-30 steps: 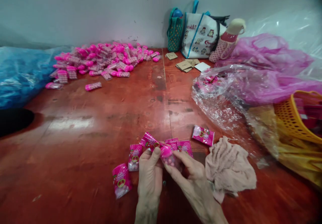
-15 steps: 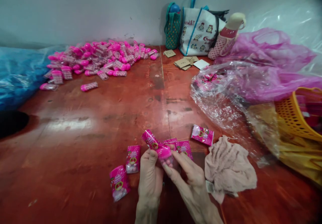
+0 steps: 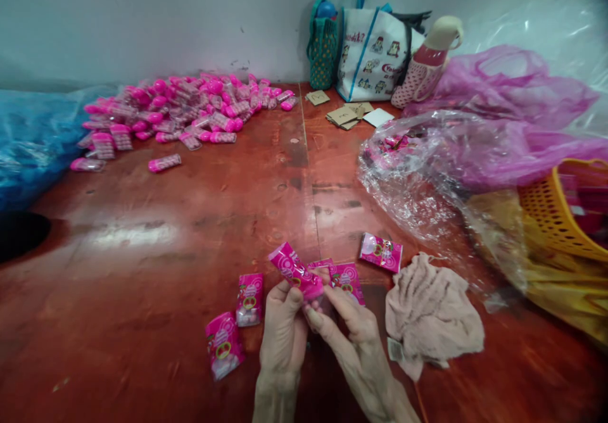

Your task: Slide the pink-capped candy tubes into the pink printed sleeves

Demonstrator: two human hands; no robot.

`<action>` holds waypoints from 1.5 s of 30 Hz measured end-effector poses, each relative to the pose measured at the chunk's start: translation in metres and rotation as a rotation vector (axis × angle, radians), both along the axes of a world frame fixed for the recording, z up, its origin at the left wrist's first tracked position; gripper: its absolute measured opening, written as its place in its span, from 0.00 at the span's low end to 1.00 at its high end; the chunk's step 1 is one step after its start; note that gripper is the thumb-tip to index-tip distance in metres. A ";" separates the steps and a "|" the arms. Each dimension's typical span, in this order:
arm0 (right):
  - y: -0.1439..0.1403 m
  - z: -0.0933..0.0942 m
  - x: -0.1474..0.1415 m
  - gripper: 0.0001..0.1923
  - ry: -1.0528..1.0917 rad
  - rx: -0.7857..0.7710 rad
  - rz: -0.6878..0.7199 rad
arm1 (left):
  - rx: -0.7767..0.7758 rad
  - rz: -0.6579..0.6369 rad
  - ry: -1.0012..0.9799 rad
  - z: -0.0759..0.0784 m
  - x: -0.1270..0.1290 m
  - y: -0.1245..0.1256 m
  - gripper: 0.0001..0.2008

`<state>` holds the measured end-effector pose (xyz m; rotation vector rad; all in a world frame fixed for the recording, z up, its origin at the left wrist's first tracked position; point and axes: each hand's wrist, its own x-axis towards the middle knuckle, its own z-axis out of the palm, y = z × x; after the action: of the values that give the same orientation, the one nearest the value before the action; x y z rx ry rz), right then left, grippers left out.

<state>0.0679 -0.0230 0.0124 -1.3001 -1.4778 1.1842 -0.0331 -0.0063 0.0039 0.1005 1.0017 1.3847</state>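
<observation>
My left hand (image 3: 284,321) pinches a glossy pink printed sleeve (image 3: 289,263) between thumb and fingers. The sleeve's lower end lies over the pink cap of a small clear candy bottle, whose body (image 3: 319,301) is mostly hidden by my fingers. My right hand (image 3: 354,328) grips that bottle from the right. On the table left of my hands lie a sleeved candy bottle (image 3: 249,299) and another one (image 3: 224,346) nearer me. Beyond my right fingers are more pink printed pieces (image 3: 348,280), partly covered. A flat stack of pink sleeves (image 3: 381,252) sits farther right.
A crumpled beige cloth (image 3: 434,315) lies right of my hands. Many pink-capped bottles (image 3: 190,109) are heaped at the back left, beside a blue plastic bag (image 3: 33,147). Clear plastic (image 3: 408,189), a yellow basket (image 3: 544,208), a tote bag (image 3: 365,56) and cardboard pieces (image 3: 342,116) occupy the right side.
The sleeve has come down over the bottle's pink cap, which showed more before. Both hands stay close together in nearly the same place. The view has shifted slightly.
</observation>
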 end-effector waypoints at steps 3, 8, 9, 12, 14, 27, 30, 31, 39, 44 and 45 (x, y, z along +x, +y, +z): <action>-0.004 -0.001 -0.001 0.15 -0.074 -0.001 -0.017 | 0.026 -0.017 0.147 -0.001 0.000 0.001 0.09; -0.004 0.007 0.002 0.16 -0.097 -0.055 -0.022 | 0.044 -0.015 0.205 -0.002 0.000 0.001 0.09; -0.003 0.010 0.003 0.15 -0.080 -0.079 -0.008 | 0.061 -0.022 0.178 -0.002 0.000 0.001 0.10; -0.001 0.015 0.006 0.13 -0.030 -0.155 0.034 | 0.087 -0.077 0.118 -0.001 0.000 0.002 0.10; -0.001 0.015 0.005 0.11 -0.012 -0.171 0.053 | 0.072 -0.108 0.116 -0.001 0.000 0.003 0.08; 0.004 0.004 0.002 0.12 -0.041 -0.166 -0.064 | 0.077 -0.179 0.141 0.000 0.006 -0.001 0.04; 0.006 0.006 0.007 0.10 -0.143 -0.088 -0.058 | 0.106 -0.192 0.052 0.002 0.008 0.000 0.02; 0.008 0.007 0.012 0.10 -0.164 -0.070 -0.035 | 0.105 -0.192 0.041 0.002 0.008 0.000 0.03; 0.042 0.028 0.052 0.09 -0.151 0.057 -0.093 | 0.071 -0.536 0.075 0.006 0.002 -0.002 0.07; 0.062 0.022 0.053 0.01 -0.035 0.124 0.046 | 0.098 -0.700 -0.077 0.001 0.004 -0.006 0.10; 0.064 0.020 0.053 0.01 0.020 0.105 0.054 | 0.097 -0.709 -0.102 -0.001 0.004 -0.006 0.10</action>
<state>0.1207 0.0407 0.0326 -1.1812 -1.5482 1.1356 -0.0288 -0.0127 0.0031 0.4125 0.7095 0.7751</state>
